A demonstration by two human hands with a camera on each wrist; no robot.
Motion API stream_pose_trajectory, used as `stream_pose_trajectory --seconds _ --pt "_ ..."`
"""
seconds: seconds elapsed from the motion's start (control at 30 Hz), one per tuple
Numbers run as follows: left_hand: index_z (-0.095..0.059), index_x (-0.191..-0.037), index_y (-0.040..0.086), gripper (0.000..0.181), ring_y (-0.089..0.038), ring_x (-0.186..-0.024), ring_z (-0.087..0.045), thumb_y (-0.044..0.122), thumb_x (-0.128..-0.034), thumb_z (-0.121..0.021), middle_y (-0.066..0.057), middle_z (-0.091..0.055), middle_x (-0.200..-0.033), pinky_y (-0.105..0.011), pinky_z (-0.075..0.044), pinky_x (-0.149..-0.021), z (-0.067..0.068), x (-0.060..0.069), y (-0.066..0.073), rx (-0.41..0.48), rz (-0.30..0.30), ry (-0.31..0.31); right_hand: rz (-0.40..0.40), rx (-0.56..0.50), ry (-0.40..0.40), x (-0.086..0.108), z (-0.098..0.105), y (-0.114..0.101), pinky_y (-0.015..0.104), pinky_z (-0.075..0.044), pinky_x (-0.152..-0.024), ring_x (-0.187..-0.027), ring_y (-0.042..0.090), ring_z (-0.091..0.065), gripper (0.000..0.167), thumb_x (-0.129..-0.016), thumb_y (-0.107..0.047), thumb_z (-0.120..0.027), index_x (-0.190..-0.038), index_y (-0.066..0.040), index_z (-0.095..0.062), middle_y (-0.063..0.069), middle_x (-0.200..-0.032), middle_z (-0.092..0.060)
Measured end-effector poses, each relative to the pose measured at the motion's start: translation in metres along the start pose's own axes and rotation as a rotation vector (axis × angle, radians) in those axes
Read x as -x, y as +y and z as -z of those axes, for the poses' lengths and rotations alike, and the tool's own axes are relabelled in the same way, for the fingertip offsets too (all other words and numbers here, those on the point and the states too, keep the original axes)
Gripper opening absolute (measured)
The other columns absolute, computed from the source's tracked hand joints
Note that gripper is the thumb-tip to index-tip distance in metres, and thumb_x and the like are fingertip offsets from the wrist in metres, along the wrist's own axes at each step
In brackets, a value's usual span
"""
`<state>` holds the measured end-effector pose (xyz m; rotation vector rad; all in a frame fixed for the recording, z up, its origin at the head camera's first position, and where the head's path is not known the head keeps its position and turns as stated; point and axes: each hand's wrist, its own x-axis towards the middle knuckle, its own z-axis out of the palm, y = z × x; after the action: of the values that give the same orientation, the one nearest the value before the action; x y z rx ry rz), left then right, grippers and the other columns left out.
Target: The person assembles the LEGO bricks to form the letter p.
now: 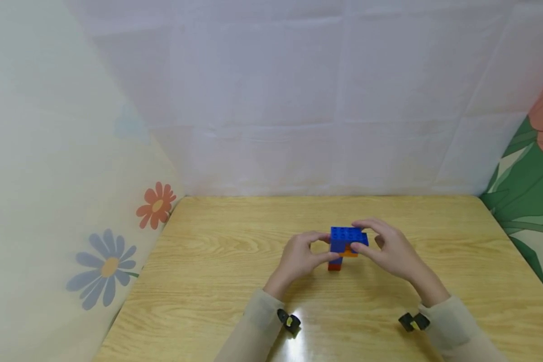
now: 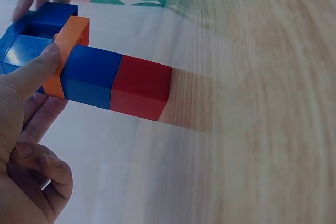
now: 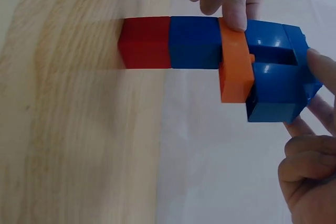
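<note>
A small tower of toy building bricks stands upright on the wooden table (image 1: 217, 281). Its base is a red brick (image 2: 140, 87), and above that comes a blue brick (image 3: 194, 43). A wider orange brick (image 3: 235, 85) juts out over them. More blue bricks (image 3: 273, 90) sit on top, with a gap between two of them under the studded blue top brick (image 1: 344, 234). My left hand (image 1: 300, 255) pinches the tower from the left, thumb on the orange and blue bricks. From the right, my right hand (image 1: 393, 249) holds the blue top between thumb and fingers.
A pale cloth (image 1: 262, 110) hangs behind the table's far edge. Flower-printed panels stand at the left (image 1: 36, 201) and right (image 1: 529, 176). Each wrist wears a small dark device, one on the left (image 1: 289, 322) and one on the right (image 1: 414, 322).
</note>
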<state>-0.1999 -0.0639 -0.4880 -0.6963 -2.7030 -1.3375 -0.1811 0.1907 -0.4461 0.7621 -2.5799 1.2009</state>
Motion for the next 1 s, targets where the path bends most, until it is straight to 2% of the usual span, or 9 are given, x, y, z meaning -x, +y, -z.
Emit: stream_pose_trajectory --seconds 0.13,0.3,0.37,0.5,0.57,0.67,0.77,0.87,1.0 --pt "-0.077 -0.122 0.018 0.045 -0.014 -0.117 -0.066 0.047 -0.0878 -0.083 0.009 -0.074 -0.118 -0.042 -0.053 -0.099 0.0 0.0 0.001 0.016 0.018 -0.014 -0.042 -0.07 0.014 0.008 -0.001 0.007 0.027 -0.051 -0.063 -0.108 0.025 -0.062 0.045 -0.093 -0.014 -0.081 -0.133 -0.007 -0.061 0.012 -0.125 -0.067" --pt "-0.075 -0.126 0.018 0.05 -0.017 -0.12 -0.065 0.049 -0.0871 -0.083 0.009 -0.073 -0.12 -0.045 -0.052 -0.101 0.002 0.002 0.001 0.041 0.027 -0.015 -0.048 -0.119 0.038 0.011 -0.006 0.015 0.025 -0.04 -0.049 -0.066 0.015 -0.051 0.042 -0.094 -0.011 -0.079 -0.131 -0.007 -0.06 0.015 -0.122 -0.067" --pt "-0.071 -0.134 0.02 0.058 -0.018 -0.122 -0.064 0.05 -0.0859 -0.084 0.01 -0.072 -0.123 -0.047 -0.051 -0.101 0.004 0.002 0.001 0.053 0.035 -0.002 -0.059 -0.118 0.056 0.01 -0.008 0.017 0.025 -0.039 -0.049 -0.066 0.016 -0.051 0.042 -0.094 -0.013 -0.079 -0.131 -0.007 -0.06 0.014 -0.122 -0.068" --pt "-0.058 -0.148 0.031 0.072 -0.02 -0.126 -0.061 0.053 -0.0844 -0.084 0.011 -0.07 -0.126 -0.046 -0.052 -0.096 0.009 0.006 0.0 0.059 0.058 0.028 -0.119 -0.118 0.086 0.007 -0.01 0.019 0.024 -0.041 -0.056 -0.099 0.027 -0.062 0.041 -0.097 -0.018 -0.077 -0.13 -0.005 -0.058 0.015 -0.125 -0.068" --pt "-0.055 -0.15 0.034 0.072 -0.023 -0.117 -0.064 0.054 -0.0863 -0.082 0.009 -0.07 -0.127 -0.041 -0.053 -0.088 0.012 0.009 -0.002 0.049 0.055 0.029 -0.158 -0.134 0.09 0.006 -0.012 0.019 0.024 -0.043 -0.059 -0.11 0.032 -0.062 0.04 -0.098 -0.02 -0.075 -0.13 -0.004 -0.058 0.017 -0.127 -0.067" --pt "-0.053 -0.152 0.035 0.067 -0.022 -0.08 -0.063 0.054 -0.0918 -0.076 0.004 -0.072 -0.126 -0.029 -0.047 -0.064 0.015 0.015 -0.004 0.036 0.045 -0.008 -0.212 -0.153 0.086 0.004 -0.013 0.018 0.028 -0.05 -0.07 -0.116 0.032 -0.062 0.04 -0.1 -0.025 -0.073 -0.13 -0.005 -0.058 0.016 -0.13 -0.067" --pt "-0.052 -0.153 0.033 0.062 -0.019 -0.055 -0.044 0.051 -0.0967 -0.071 0.001 -0.073 -0.123 -0.025 -0.033 -0.05 0.016 0.02 -0.006 0.031 0.041 -0.058 -0.246 -0.183 0.072 0.001 -0.014 0.018 0.041 -0.053 -0.088 -0.121 0.032 -0.061 0.04 -0.101 -0.03 -0.072 -0.13 -0.006 -0.059 0.015 -0.131 -0.066" --pt "-0.052 -0.153 0.033 0.059 -0.012 -0.058 -0.047 0.049 -0.099 -0.069 0.006 -0.075 -0.117 -0.025 -0.036 -0.054 0.015 0.024 -0.007 0.005 0.038 -0.082 -0.263 -0.219 0.054 -0.003 -0.017 0.019 0.049 -0.052 -0.095 -0.122 0.033 -0.061 0.04 -0.102 -0.031 -0.07 -0.13 -0.005 -0.059 0.016 -0.131 -0.065" --pt "-0.054 -0.152 0.03 0.056 -0.012 -0.079 -0.064 0.044 -0.0998 -0.07 0.009 -0.076 -0.108 -0.027 -0.046 -0.068 0.015 0.028 -0.007 0.002 0.038 -0.07 -0.287 -0.262 0.036 -0.007 -0.023 0.018 0.043 -0.056 -0.09 -0.12 0.036 -0.063 0.039 -0.102 -0.031 -0.07 -0.128 -0.003 -0.061 0.018 -0.131 -0.064"
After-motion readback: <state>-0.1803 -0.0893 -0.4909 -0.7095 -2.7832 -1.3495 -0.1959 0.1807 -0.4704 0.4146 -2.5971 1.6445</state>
